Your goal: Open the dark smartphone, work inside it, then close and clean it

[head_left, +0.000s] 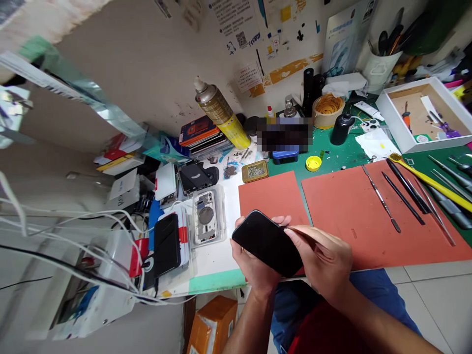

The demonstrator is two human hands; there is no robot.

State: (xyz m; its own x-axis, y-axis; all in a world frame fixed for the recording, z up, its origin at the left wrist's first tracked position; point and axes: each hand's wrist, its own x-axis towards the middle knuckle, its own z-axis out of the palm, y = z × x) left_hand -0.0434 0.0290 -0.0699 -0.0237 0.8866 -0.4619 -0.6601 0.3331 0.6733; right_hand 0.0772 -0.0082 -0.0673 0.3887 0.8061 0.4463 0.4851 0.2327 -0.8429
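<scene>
A smartphone [268, 243] with a dark, blank screen is tilted above the front edge of the work mat. My left hand [256, 268] is closed around it from below, thumb along the near left edge and fingertips showing past the far edge. At the phone's upper right edge, my right hand [326, 258] has its thumb and fingers pinched together. Whether a thin tool sits in that pinch is hidden by the fingers. Under and beyond the hands lies a reddish-brown mat [271, 194].
An opened phone housing [205, 216] rests in a clear tray to the left, near another dark phone [166, 243]. Slim metal tools and a yellow brush [431, 179] lie on the right mat [339, 211]. A spray can [223, 113] and white box [405, 137] stand behind. Cables hang left.
</scene>
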